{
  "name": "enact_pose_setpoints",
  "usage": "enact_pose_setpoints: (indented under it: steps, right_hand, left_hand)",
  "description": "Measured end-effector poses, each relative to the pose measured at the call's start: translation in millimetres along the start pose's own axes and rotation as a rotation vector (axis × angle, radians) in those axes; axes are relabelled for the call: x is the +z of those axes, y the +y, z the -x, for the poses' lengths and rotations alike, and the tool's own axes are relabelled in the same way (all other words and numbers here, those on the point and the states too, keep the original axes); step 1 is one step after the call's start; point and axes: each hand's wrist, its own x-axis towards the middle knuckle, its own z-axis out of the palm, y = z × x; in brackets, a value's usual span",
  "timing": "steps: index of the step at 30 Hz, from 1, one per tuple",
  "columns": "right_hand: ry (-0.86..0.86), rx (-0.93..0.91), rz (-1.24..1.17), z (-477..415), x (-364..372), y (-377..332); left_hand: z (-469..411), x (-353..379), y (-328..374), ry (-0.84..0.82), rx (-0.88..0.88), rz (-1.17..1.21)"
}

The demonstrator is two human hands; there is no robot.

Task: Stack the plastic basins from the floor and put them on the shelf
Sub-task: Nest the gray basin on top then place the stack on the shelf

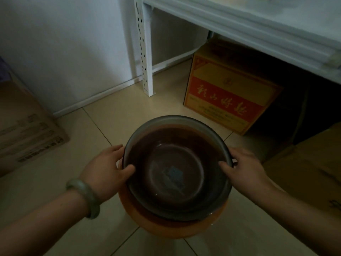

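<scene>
In the lower middle of the frame, two nested basins were held over the tiled floor [114, 119]: a dark basin [177, 169] sat inside an orange basin [166, 226], whose rim showed below and at the left of it. The left hand [107, 174], with a pale green bangle [84, 198] on its wrist, was clamped on the left rim of the dark basin, thumb hooked inside and fingers outside. The right hand [243, 169] had the same grip on the right rim, its thumb lying over the edge. A bluish square patch showed on the bottom of the dark basin. In the upper right of the frame ran the white shelf [258, 21], its perforated post [144, 52] standing on the floor at upper centre. Under the shelf stood a yellow and red carton [228, 93] with printed characters. A brown cardboard box [27, 130] lay at the left edge of the frame, and another box [313, 163] showed at the right edge.
</scene>
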Motion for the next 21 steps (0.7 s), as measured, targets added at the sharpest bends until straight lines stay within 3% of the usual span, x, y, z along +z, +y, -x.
enact_pose_setpoints:
  steps: [21]
  right_hand:
    - [-0.152, -0.068, 0.0, -9, 37, 20]
  left_hand:
    - [-36, 48, -33, -0.131, 0.038, -0.107]
